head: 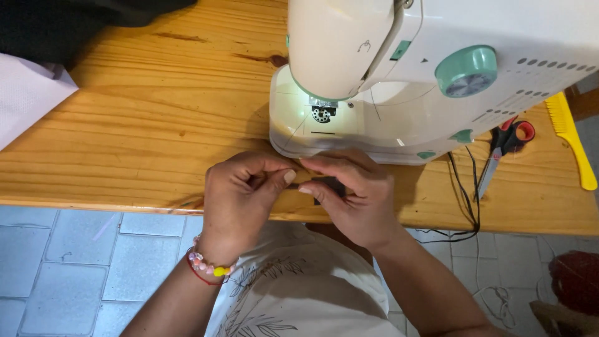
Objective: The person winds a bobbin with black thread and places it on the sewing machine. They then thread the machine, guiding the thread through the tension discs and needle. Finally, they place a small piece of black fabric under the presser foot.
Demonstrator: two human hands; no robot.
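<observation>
the broad table [143,125] is varnished pine wood, grain and knots showing under a soft sheen. the white and mint-green sewing machine [399,68] is smooth glossy plastic, its needle plate [322,111] bright metal. the red-handled scissors [502,150] have metal blades. the long yellow comb [571,140] looks like matt plastic.
</observation>
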